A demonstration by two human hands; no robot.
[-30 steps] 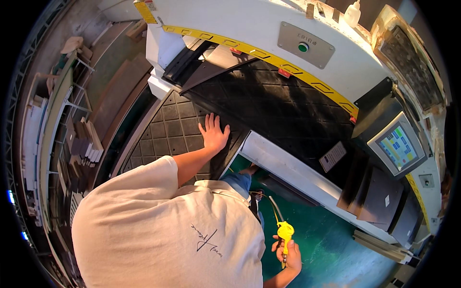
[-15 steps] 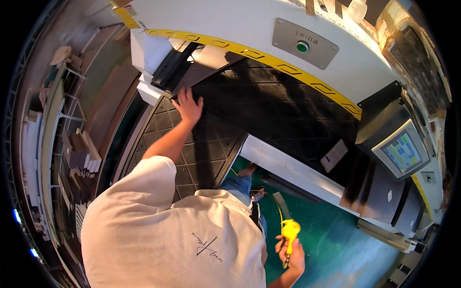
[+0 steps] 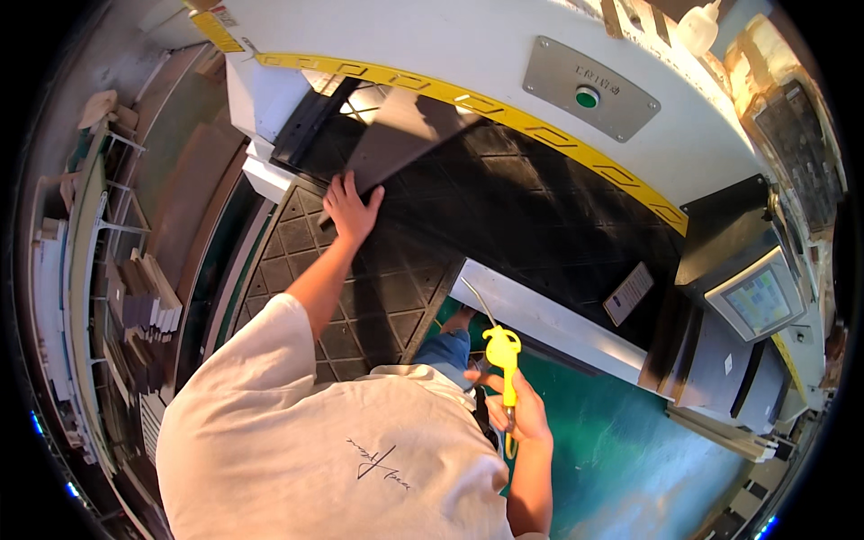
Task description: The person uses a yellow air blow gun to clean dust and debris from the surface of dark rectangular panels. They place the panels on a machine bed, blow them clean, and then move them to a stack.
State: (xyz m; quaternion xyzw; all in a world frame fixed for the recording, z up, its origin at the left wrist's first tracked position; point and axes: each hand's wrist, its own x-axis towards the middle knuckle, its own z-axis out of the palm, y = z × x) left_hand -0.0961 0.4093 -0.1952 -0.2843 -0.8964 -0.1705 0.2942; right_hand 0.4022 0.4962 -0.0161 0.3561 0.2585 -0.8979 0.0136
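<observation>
Large white machine with a yellow striped edge fills the upper picture, from ten to two o'clock; its black grid-patterned bed slopes down toward the person, so that sheet material can lie flat on it within arm's reach. A grey plate with a green button sits on the housing at one o'clock, and a small control screen stands at three o'clock, angled toward the operator's place. The person, in a white shirt, occupies six to seven o'clock.

A dark flat panel lies on the bed at eleven o'clock, one corner pointing toward the person. The left hand, arm fully stretched, rests with fingers spread on that near corner; whether it grips the edge or only presses down cannot be told.

The right hand, at five o'clock and held low beside the body, is closed round the grip of a yellow air-gun-like tool, nozzle up, apparently kept clear while the other arm reaches.
</observation>
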